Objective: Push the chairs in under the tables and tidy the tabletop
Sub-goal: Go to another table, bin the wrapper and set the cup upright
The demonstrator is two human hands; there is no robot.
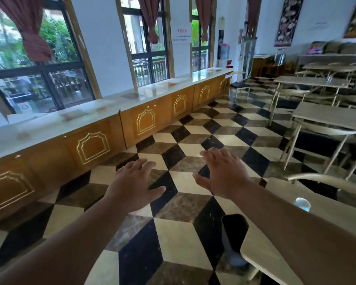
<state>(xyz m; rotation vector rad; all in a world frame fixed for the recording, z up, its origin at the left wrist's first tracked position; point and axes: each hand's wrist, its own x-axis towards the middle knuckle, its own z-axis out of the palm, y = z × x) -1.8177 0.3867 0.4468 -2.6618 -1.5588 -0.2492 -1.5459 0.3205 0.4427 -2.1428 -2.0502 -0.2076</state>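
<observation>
My left hand (133, 185) and my right hand (222, 173) are stretched out in front of me over the checkered floor, palms down, fingers spread, holding nothing. Under my right forearm lies a pale tabletop (280, 254) at the lower right, with a small clear glass cup (302, 204) standing on it. A curved chair back (317, 178) shows just beyond that table. Farther right stand rows of grey tables (329, 115) with chairs (325, 132) tucked at them.
A long wooden counter (90, 147) with a white top runs along the windows on the left. The open checkered floor (193, 130) forms an aisle between counter and tables. A dark shoe or foot (234, 233) shows beside the near table's edge.
</observation>
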